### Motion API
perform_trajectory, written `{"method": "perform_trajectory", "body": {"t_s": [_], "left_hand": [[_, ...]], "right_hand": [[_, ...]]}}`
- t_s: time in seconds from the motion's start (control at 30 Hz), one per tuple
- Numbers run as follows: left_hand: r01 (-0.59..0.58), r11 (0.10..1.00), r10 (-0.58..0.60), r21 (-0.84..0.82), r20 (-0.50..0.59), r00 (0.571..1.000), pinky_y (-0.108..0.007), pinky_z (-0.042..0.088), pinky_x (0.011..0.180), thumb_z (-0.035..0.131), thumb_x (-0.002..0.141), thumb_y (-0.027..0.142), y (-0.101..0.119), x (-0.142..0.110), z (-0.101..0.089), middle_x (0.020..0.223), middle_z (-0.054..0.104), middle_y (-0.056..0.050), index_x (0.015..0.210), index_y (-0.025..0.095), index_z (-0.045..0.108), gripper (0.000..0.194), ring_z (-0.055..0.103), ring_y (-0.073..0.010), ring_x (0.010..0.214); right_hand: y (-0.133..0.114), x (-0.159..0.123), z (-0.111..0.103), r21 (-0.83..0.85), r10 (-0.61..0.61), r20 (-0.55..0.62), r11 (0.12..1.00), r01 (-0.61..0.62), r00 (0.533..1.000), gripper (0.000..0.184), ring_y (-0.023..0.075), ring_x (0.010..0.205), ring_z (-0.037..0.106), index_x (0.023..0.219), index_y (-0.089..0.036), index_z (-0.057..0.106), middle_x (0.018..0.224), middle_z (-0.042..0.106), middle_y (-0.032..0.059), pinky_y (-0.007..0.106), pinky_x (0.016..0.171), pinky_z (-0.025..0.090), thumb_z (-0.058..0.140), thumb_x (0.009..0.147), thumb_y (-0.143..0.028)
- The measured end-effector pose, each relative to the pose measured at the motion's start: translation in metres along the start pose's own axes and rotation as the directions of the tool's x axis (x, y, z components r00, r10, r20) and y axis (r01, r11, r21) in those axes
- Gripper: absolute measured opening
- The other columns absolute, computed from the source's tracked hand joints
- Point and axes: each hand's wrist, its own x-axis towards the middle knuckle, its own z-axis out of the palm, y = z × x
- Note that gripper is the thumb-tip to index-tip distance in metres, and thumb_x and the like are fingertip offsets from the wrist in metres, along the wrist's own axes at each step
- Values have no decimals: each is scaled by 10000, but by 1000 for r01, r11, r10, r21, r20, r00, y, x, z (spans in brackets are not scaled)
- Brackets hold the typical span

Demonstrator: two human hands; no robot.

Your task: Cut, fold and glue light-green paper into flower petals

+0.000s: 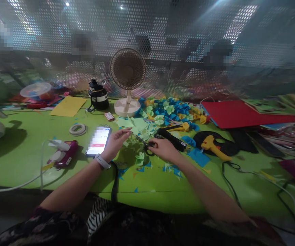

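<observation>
My right hand (164,149) is closed on the dark handles of a pair of scissors (148,149). Their blades point up and left toward my left hand (118,140), which wears a white wristwatch (102,161). Its thumb and fingertips are pinched together; whatever is between them is too small to make out. Just beyond both hands lie light green paper pieces (137,125) and cuttings. Nearer me, a folded light green paper flower (140,159) rests on the green table (147,184). A lit phone (98,140) lies beside my left wrist.
Blue, green and yellow paper flowers (170,109) are heaped behind, beside a small fan (128,70). At right are a black tool (173,139), a yellow glue gun (212,147) with its cord, and red card (229,114). Tape (77,129) and a purple power strip (66,155) lie left.
</observation>
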Motion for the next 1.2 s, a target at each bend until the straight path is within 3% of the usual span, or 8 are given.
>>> {"method": "perform_trajectory", "body": {"t_s": [0.13, 0.27, 0.6, 0.73, 0.83, 0.93, 1.07, 1.2], "left_hand": [[-71, 997, 71, 1, 45, 996, -425, 339, 1064, 727, 733, 407, 2, -1, -1, 1259, 637, -119, 819, 173, 698, 252, 504, -276, 1259], [-20, 999, 22, -30, 89, 996, -408, 388, 1019, 741, 718, 412, 2, -3, 1, 1186, 677, -118, 818, 169, 703, 266, 580, -261, 1154], [130, 987, -145, 96, 167, 975, -337, 477, 861, 741, 695, 456, -5, -3, 5, 1009, 728, -100, 916, 160, 733, 369, 652, -218, 919], [12, 991, -36, 134, 179, 983, -359, 462, 926, 732, 724, 400, -3, -3, 4, 1243, 636, -108, 1172, 209, 638, 496, 594, -242, 1110], [-148, 964, 109, 220, 180, 978, -377, 442, 958, 663, 798, 379, 5, -8, 2, 1209, 641, -107, 1090, 213, 666, 336, 585, -238, 1114], [-377, 874, 273, 306, 332, 903, -385, 438, 956, 648, 816, 340, 18, -16, 2, 1062, 675, -101, 843, 202, 703, 151, 604, -231, 1035], [-557, 753, 328, 351, 533, 780, -388, 478, 881, 771, 696, 361, 24, -22, 4, 965, 667, -87, 888, 227, 707, 243, 606, -243, 977], [-651, 643, 352, 404, 599, 719, -373, 478, 872, 745, 728, 356, 14, -21, 4, 999, 649, -89, 963, 238, 701, 267, 595, -230, 988]], "right_hand": [[-8, -9, -4, 68, -189, 20, 980, 188, 982, 323, 145, 671, 572, 1094, -183, 690, 797, 693, 39, 236, 589, 345, 555, 804, -227], [-14, -13, 3, 44, -366, 123, 930, 364, 922, 332, 153, 730, 570, 1046, -175, 700, 880, 678, 53, 238, 637, 374, 574, 741, -145], [-7, -7, 10, 84, -394, 81, 918, 388, 916, 148, 154, 761, 577, 898, -178, 704, 870, 675, 46, 245, 674, 381, 577, 822, -168], [-5, -7, 7, 85, -360, 73, 931, 354, 930, 149, 152, 739, 577, 896, -175, 703, 855, 684, 43, 239, 645, 367, 578, 816, -177], [-3, -5, 1, 132, -317, 55, 942, 308, 947, 153, 141, 714, 574, 890, -165, 701, 825, 680, 34, 232, 637, 370, 576, 803, -164], [0, -4, -7, 225, -266, 47, 942, 249, 963, 154, 132, 685, 568, 879, -144, 691, 770, 666, 24, 227, 635, 385, 564, 793, -155], [4, -1, -13, 347, -205, 60, 922, 172, 977, 123, 120, 639, 553, 839, -132, 667, 703, 637, 8, 224, 610, 397, 576, 763, -160], [6, 2, -9, 534, -134, 109, 844, 56, 985, 64, 89, 533, 502, 785, -137, 615, 627, 582, -27, 213, 532, 390, 590, 738, -172]]}}
